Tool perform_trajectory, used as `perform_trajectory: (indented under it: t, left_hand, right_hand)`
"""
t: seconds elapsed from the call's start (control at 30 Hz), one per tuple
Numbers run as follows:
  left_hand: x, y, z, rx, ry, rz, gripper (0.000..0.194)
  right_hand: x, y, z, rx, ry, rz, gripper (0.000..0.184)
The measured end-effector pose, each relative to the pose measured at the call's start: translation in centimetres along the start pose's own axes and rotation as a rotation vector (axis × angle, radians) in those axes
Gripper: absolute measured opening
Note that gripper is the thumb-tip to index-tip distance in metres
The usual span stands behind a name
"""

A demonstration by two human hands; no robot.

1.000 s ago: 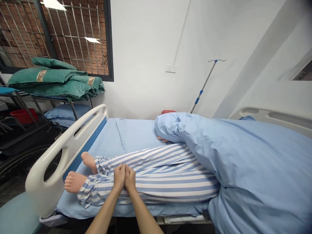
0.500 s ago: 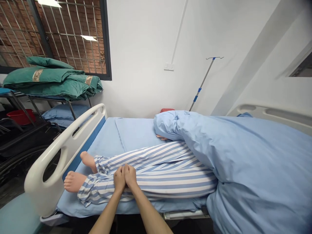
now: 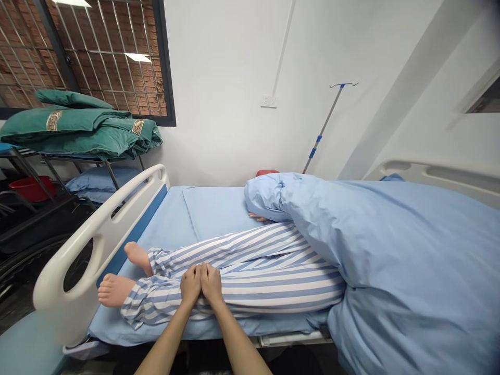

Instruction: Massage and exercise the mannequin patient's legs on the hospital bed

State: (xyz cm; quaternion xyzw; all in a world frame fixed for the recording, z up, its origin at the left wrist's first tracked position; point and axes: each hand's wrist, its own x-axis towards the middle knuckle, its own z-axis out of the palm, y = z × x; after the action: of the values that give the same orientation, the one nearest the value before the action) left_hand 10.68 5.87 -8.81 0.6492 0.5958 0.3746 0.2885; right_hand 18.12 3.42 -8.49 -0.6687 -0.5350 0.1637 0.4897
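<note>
A care manikin in blue-and-white striped trousers (image 3: 273,286) lies on the bed. Its bare feet (image 3: 117,290) point left, and a blue quilt (image 3: 390,250) covers its upper part. Above the nearer lower leg, my left hand (image 3: 190,284) is closed, palm down. Pressed against it, thumb side to thumb side, is my right hand (image 3: 211,283), also closed. Both sets of fingertips are curled under and hidden, so I cannot tell whether they grip the trouser cloth. The manikin's fingers (image 3: 258,216) peek out from below the quilt's far edge.
A white footboard (image 3: 99,234) closes the bed's left end; the headboard (image 3: 441,174) is at right. An IV pole (image 3: 324,127) leans by the wall. Green folded quilts (image 3: 78,127) lie on a rack at left, near a red basin (image 3: 33,188) and a wheelchair (image 3: 35,250).
The view has shifted slightly, so the wall and window sit further left and higher. My hands stay closed together over the same leg, with barely any movement.
</note>
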Motion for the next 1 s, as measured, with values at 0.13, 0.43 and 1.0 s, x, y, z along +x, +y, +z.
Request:
perform_trajectory:
  t: [0.13, 0.43, 1.0]
  left_hand:
    - [0.2, 3.0, 0.4, -0.307, 0.068, -0.027, 0.032]
    - [-0.6, 3.2, 2.1, -0.259, 0.082, -0.022, 0.032]
    - [-1.0, 2.3, 2.7, -0.001, -0.019, 0.028, 0.032]
  right_hand:
    - [0.5, 0.4, -0.4, 0.139, 0.027, 0.041, 0.042]
    - [0.9, 0.7, -0.9, 0.362, 0.117, 0.138, 0.037]
    - [1.5, 0.6, -3.5, 0.140, 0.022, 0.020, 0.040]
